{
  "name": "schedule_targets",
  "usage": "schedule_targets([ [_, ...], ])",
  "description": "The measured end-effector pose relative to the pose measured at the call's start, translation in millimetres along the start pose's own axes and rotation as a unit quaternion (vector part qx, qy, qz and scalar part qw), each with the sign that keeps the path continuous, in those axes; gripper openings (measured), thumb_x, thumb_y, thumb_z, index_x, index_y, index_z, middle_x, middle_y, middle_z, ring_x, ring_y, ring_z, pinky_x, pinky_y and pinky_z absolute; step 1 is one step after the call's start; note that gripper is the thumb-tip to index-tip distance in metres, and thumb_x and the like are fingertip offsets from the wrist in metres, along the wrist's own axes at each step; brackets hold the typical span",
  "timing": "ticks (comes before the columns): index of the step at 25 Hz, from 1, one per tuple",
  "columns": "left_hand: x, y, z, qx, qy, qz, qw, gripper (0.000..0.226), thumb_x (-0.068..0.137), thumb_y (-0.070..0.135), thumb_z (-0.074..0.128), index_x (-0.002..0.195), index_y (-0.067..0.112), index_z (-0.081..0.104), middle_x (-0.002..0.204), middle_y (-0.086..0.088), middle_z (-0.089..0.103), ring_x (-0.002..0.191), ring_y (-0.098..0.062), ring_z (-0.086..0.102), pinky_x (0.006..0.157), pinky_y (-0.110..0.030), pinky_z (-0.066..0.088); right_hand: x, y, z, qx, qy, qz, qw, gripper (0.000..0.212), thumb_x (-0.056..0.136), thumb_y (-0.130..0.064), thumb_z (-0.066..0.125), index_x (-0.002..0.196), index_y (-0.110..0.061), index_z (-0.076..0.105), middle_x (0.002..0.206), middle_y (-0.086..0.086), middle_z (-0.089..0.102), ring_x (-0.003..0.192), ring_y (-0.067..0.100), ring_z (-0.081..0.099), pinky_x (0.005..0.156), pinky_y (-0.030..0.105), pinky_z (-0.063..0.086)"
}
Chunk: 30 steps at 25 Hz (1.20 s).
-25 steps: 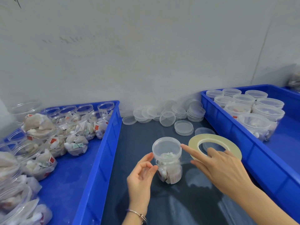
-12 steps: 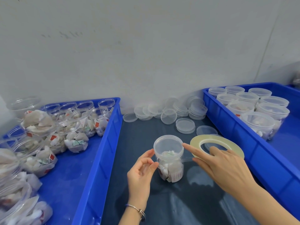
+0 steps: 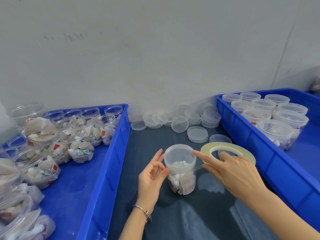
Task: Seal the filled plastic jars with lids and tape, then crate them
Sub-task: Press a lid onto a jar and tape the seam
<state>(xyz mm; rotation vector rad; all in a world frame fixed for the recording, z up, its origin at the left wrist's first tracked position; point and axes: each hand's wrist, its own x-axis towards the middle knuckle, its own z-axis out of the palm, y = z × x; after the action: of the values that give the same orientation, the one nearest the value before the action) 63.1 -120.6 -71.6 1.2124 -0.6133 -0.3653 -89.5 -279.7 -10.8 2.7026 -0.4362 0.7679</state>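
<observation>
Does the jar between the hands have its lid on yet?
Lid on: the jar stands upright with a translucent lid covering its mouth. Cannot tell whether it is taped.
</observation>
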Motion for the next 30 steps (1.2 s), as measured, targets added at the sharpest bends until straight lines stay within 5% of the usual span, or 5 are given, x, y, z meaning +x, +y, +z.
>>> schedule_targets([
  [7, 22.0, 1.9, -5.9, 0.052, -0.085, 0.027, 0.995, 0.019, 0.077, -0.014, 0.067, 0.075, 0.001, 0.055, 0.117, 0.007, 0.069, 0.115, -0.013, 0.061, 0.089, -0.02, 0.05, 10.9, 3.6, 10.3, 0.022, 0.002, 0.018, 1.0, 0.058, 0.1, -0.048, 0.013, 0.116, -0.036, 0.068, 0.055, -0.004, 0.023, 0.04, 0.013, 0.019, 0.045, 0.024, 0.013],
  [13, 41.3, 24.9, -9.1, 0.155, -0.149, 0.03, 0.976, 0.044, 0.069, -0.007, 0.077, 0.108, 0.012, 0.069, 0.113, 0.003, 0.067, 0.108, -0.01, 0.063, 0.098, -0.034, 0.051, 10.5, 2.8, 8.5, 0.029, -0.006, 0.018, 0.999, 0.058, 0.099, -0.048, 0.014, 0.118, -0.033, 0.067, 0.054, -0.004, 0.021, 0.038, 0.013, 0.018, 0.043, 0.025, 0.015],
  [17, 39.0, 40.6, -8.4, 0.281, -0.249, -0.003, 0.927, 0.032, 0.08, 0.018, 0.076, 0.103, 0.034, 0.063, 0.123, 0.016, 0.055, 0.112, 0.006, 0.054, 0.096, -0.018, 0.043, 11.5, 0.9, 12.9, -0.016, -0.022, 0.035, 0.999, 0.055, 0.098, -0.049, 0.024, 0.133, -0.021, 0.056, 0.051, -0.002, 0.036, 0.036, 0.015, 0.034, 0.04, 0.029, 0.024],
  [21, 12.7, 26.0, 38.0, 0.398, -0.108, 0.03, 0.911, 0.064, 0.05, 0.057, 0.083, 0.085, 0.038, 0.032, 0.099, 0.022, 0.038, 0.09, 0.015, 0.043, 0.068, -0.005, 0.034, 7.2, -5.3, 31.2, -0.031, -0.135, 0.052, 0.989, 0.067, 0.095, -0.056, 0.006, 0.148, -0.015, 0.014, 0.109, -0.007, 0.062, 0.095, 0.013, 0.063, 0.076, 0.027, 0.042],
  [30, 27.5, 18.9, 37.1, 0.37, -0.079, 0.093, 0.921, 0.061, 0.05, 0.034, 0.089, 0.073, 0.029, 0.033, 0.084, 0.011, 0.037, 0.075, 0.002, 0.042, 0.066, -0.01, 0.034, 3.8, 41.7, -10.3, -0.033, -0.259, 0.059, 0.964, 0.049, 0.081, -0.07, 0.014, 0.085, -0.03, 0.042, 0.09, -0.017, 0.045, 0.102, 0.001, 0.044, 0.111, 0.047, 0.013],
])
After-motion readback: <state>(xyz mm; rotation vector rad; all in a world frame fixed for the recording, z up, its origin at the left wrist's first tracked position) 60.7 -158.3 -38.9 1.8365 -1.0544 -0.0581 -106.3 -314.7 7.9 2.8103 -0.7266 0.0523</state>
